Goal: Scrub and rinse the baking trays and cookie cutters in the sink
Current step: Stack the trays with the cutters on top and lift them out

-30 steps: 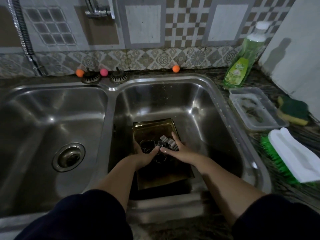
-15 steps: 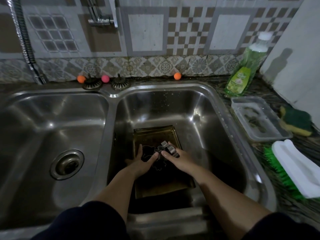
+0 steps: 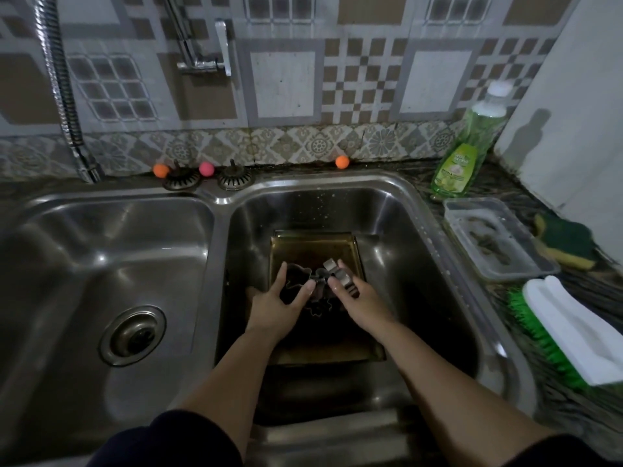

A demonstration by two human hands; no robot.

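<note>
While cutters (image 3: 332, 276) are pinched by both hands' fingers (image 3: 308, 291) over tray (image 3: 315, 246), no scrubbing's begun. Brush (image 3: 573, 332) & soap (image 3: 467, 156) lie untouched; tap's off.

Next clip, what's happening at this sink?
A person is leaning over the right basin of a double sink, both hands down in a dark baking tray lying on the bottom. The left hand holds one cookie cutter and the right hand grips another. The tap is not running, and the scrub brush and sponge lie unused on the counter.
</note>
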